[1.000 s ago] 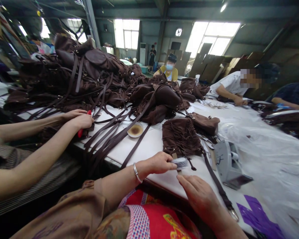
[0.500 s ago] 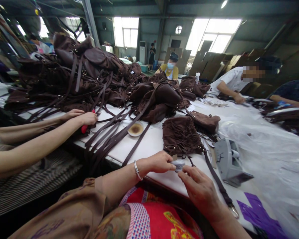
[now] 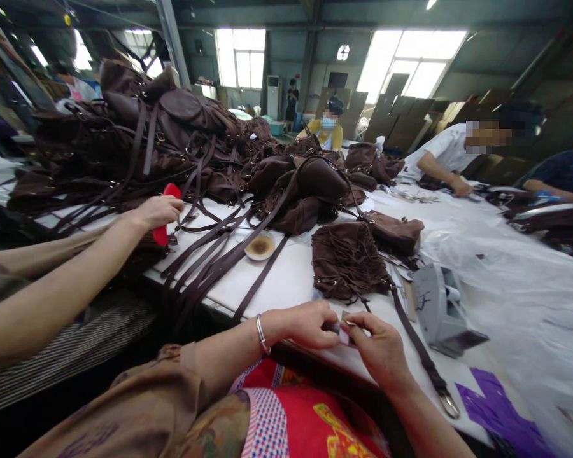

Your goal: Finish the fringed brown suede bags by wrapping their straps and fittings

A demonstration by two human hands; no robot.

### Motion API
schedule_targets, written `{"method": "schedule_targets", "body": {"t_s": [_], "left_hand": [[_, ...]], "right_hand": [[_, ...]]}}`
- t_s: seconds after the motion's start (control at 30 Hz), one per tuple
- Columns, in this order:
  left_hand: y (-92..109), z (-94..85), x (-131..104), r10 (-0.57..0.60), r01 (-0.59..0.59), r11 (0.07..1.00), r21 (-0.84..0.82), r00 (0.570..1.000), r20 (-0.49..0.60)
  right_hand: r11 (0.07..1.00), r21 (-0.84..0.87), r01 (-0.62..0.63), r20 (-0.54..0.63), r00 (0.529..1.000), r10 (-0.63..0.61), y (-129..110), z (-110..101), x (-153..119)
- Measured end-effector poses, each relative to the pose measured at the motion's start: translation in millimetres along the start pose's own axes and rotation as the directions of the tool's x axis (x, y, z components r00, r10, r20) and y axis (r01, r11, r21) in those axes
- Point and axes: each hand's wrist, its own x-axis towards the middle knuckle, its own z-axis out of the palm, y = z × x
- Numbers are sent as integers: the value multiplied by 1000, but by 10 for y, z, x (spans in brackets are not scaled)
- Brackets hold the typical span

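Both my hands meet over the near edge of the white table. My left hand [image 3: 314, 324], with a silver bangle at the wrist, has its fingers curled round a small greyish item, mostly hidden. Facing it, my right hand [image 3: 379, 346] pinches a small pale piece [image 3: 344, 332] between thumb and fingers. What these pieces are is too small to tell. Just beyond the hands lies a brown fringed bag [image 3: 348, 259], its strap [image 3: 417, 346] running down to a metal clasp at the right.
A large pile of brown bags [image 3: 181, 127] covers the back left. A small dish [image 3: 260, 247] sits among straps. A grey tape dispenser [image 3: 442, 312] stands right, beside clear plastic sheeting [image 3: 520, 305]. At left, another person's hand [image 3: 157, 212] holds a red object [image 3: 161, 234].
My hands have come together, and the right one now pinches a small pale piece. The neighbour's hand has lifted with the red object.
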Motion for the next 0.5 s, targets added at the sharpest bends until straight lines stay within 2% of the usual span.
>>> {"method": "schedule_targets", "body": {"t_s": [0.1,0.23,0.37,0.5], "left_hand": [[-29,44,17,16,-16,998,66,1000,-2],[-77,123,52,20,-16,995,96,999,-32],[-88,149,53,29,-28,992,119,999,-14],[-52,139,33,21,-22,988,150,1000,11]], "right_hand": [[998,19,-52,-40,998,53,27,34,-20],[990,56,-126,-4,992,126,46,1,-4],[991,54,-124,122,986,116,-9,-106,41],[996,8,-83,277,958,78,-75,-208,118]]}}
